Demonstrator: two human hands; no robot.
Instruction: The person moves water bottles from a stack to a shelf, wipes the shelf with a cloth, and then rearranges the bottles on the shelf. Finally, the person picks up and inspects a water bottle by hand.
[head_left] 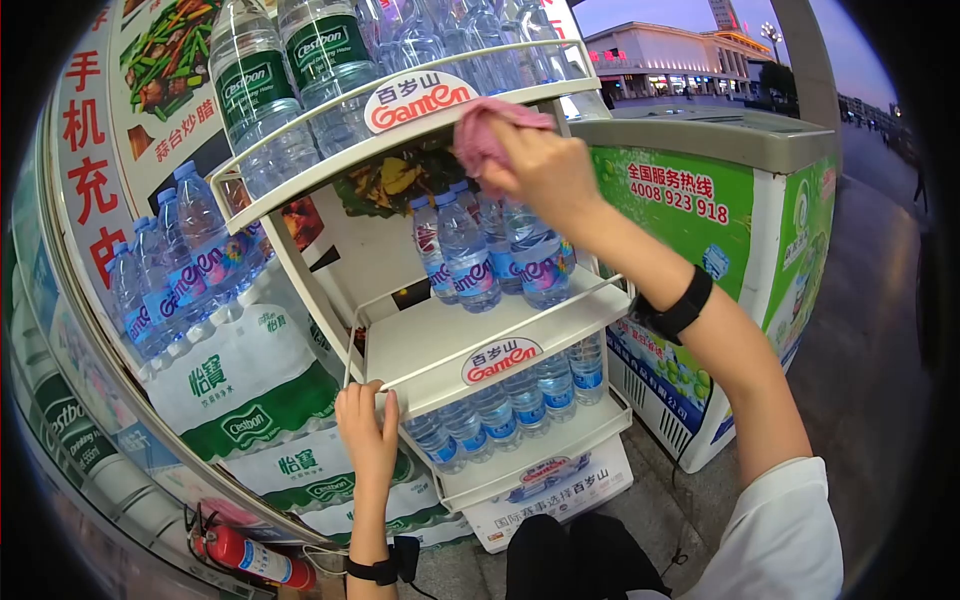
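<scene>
Sleeve [790,540] raised; right hand [545,165] fists cloth [485,125] on top shelf [300,180], left hand [368,435] clamps rail [440,365]; a hard wipe could topple bottles [330,60].

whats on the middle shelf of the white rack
Blue-labelled water bottles stand at its back right; the front of the middle shelf is bare. The right hand holding the pink cloth hides some bottle tops, so their count is unclear.

Dusk outdoors: grey pavement [870,330], a green freezer [700,200], a distant building [670,50].
</scene>
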